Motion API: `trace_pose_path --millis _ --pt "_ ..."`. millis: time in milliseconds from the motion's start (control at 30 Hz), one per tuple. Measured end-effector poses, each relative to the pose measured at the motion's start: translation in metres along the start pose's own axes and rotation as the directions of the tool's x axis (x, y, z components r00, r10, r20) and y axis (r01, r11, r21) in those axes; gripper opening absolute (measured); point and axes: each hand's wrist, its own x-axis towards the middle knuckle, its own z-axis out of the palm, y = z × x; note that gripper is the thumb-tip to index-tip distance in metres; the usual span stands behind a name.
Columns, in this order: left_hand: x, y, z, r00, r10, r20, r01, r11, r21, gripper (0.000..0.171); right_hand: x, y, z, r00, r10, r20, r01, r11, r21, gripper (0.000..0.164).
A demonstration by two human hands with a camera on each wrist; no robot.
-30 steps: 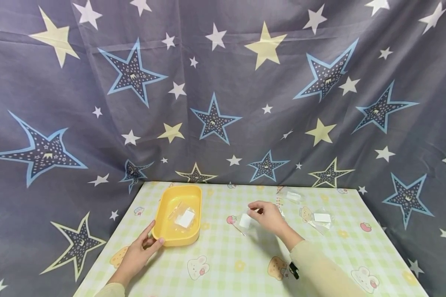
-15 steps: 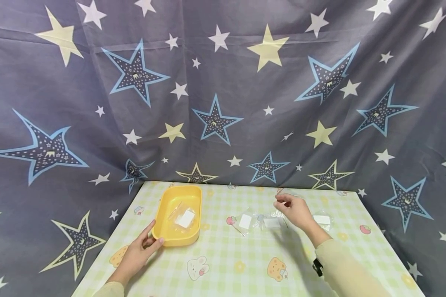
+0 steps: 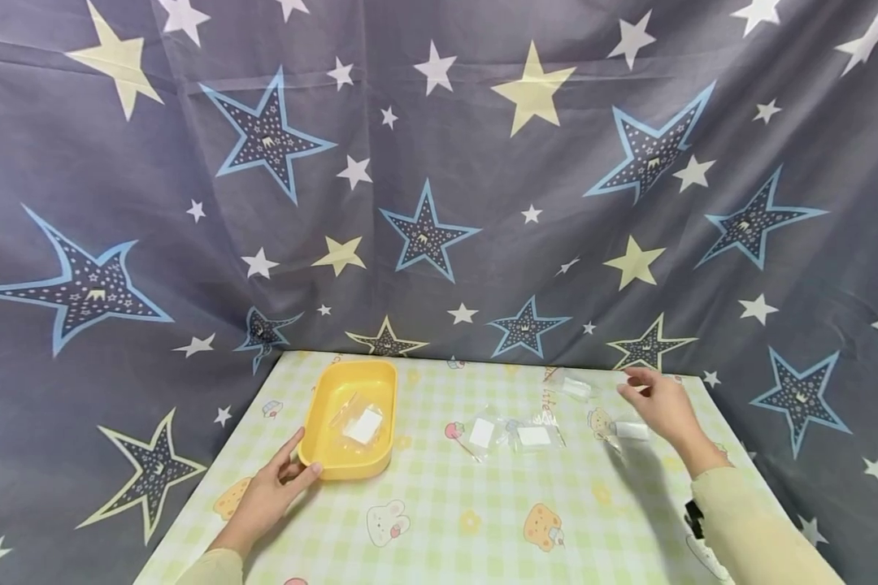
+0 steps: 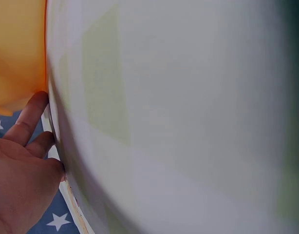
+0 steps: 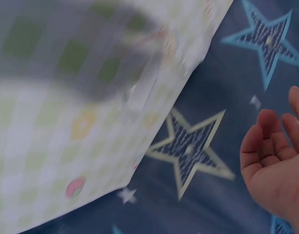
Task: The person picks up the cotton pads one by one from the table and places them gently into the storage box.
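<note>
A yellow rectangular tray [image 3: 347,463] stands at the left of the table. My left hand [image 3: 272,491] holds its near left corner, forefinger along the side and thumb at the front; the left wrist view shows the hand [image 4: 23,180] low by the tray wall [image 4: 20,53]. Inside the tray lies a clear plastic bag with a white label [image 3: 363,426]. My right hand [image 3: 658,406] hovers over the table's far right with loosely bent fingers and nothing in them, as the right wrist view of the hand [image 5: 273,161] also shows. Below it lies another labelled clear bag [image 3: 632,431].
Two labelled clear bags [image 3: 481,433] lie side by side mid-table, and a further clear bag [image 3: 576,388] lies near the back edge. A checked, cartoon-printed cloth [image 3: 439,528] covers the table. Behind hangs a dark star-patterned curtain [image 3: 454,146].
My right hand has swept rightward across the table, from above the middle bags to above the far right bag. The left hand and tray have stayed in place.
</note>
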Motion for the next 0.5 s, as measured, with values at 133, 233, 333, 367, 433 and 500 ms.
trace_pose_path --millis 133,233,333,367,433,500 --pt "0.001 0.0 -0.002 1.0 -0.007 0.003 0.007 1.0 0.013 0.102 -0.002 0.017 -0.015 0.998 0.056 -0.029 -0.057 0.998 -0.021 0.051" --pt "0.001 -0.001 -0.002 1.0 0.005 -0.003 -0.005 0.999 0.042 0.102 -0.003 0.027 -0.02 0.995 0.085 -0.045 -0.086 0.996 -0.028 0.052" --pt "0.001 -0.002 -0.002 1.0 0.018 -0.004 -0.017 0.998 0.063 0.101 -0.005 0.036 -0.02 0.993 0.11 -0.034 -0.111 0.993 -0.032 0.053" --pt "0.001 -0.002 -0.002 1.0 0.019 -0.003 -0.019 0.998 0.064 0.1 -0.006 0.039 -0.019 0.993 0.115 -0.03 -0.116 0.993 -0.033 0.053" --pt "0.0 -0.001 -0.001 1.0 0.019 -0.002 -0.019 0.998 0.062 0.1 -0.008 0.046 -0.015 0.992 0.123 -0.015 -0.123 0.992 -0.036 0.052" --pt "-0.001 0.0 -0.001 1.0 0.02 -0.003 -0.02 0.998 0.067 0.099 -0.011 0.052 -0.012 0.992 0.124 -0.001 -0.124 0.991 -0.044 0.052"
